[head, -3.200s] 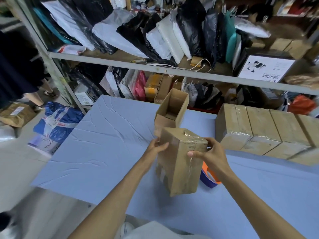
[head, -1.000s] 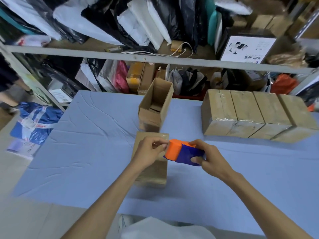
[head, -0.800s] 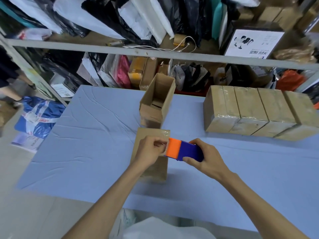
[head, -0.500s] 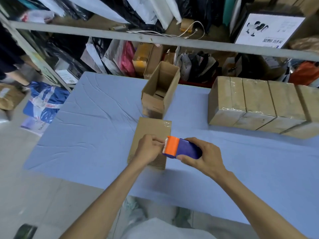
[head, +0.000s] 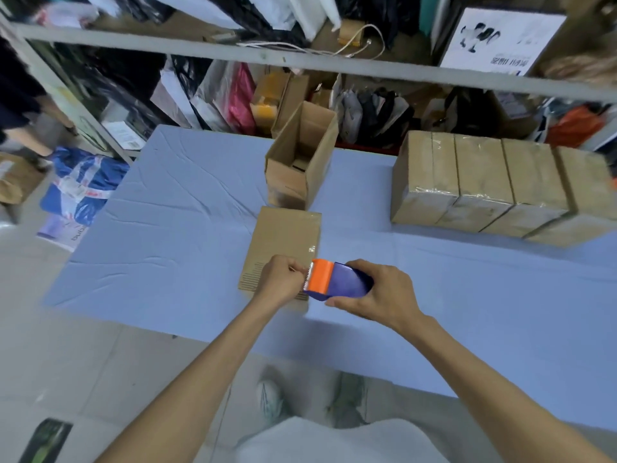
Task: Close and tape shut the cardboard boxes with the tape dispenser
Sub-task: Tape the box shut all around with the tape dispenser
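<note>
Gripping the tape dispenser (head: 337, 280), the right hand (head: 377, 292) faces the left hand (head: 280, 282), which pinches its toothed edge.

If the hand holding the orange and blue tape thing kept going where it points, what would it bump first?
Probably the left hand: the right hand points the tape dispenser leftward, and the left hand's fingers pinch at its toothed orange end. The cardboard box lies below; how far is unclear.
</note>
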